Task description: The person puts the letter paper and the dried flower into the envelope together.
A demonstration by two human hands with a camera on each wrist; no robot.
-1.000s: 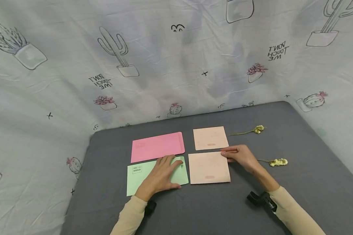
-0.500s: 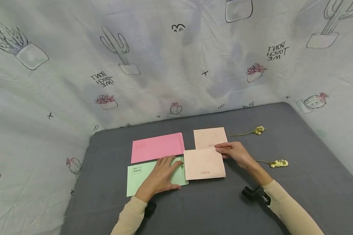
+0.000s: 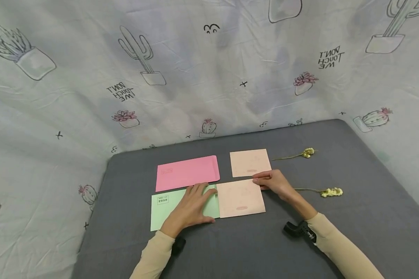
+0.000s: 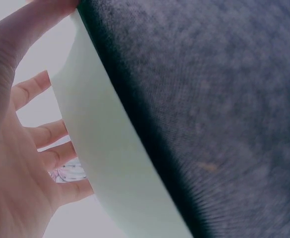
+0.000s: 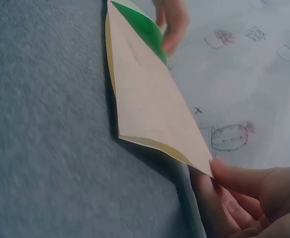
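My left hand (image 3: pixel 192 207) spreads over a green envelope (image 3: pixel 162 213), thumb at its near edge and fingertips toward its far edge. In the right wrist view the envelope's dark green inside (image 5: pixel 144 29) shows at its gaping right end. A pale pink folded card (image 3: pixel 241 198) has its left edge at that mouth; how far it reaches in is hard to tell. My right hand (image 3: pixel 274 184) pinches the card's far right corner between thumb and fingers. In the left wrist view the thumb and fingertips lie along the envelope's pale green side (image 4: pixel 100 119).
Behind the green envelope lies a pink envelope (image 3: pixel 186 173). A second pale pink card (image 3: pixel 250 162) sits behind the held one. Two yellow flower stems (image 3: pixel 307 153) lie at the right, one partly behind my right wrist. A printed cloth (image 3: pixel 181 77) hangs behind the grey table (image 3: pixel 251 252).
My right hand has lifted the nearer card, carried it left and lowered it to the green envelope's right end. The left hand has stayed in place.
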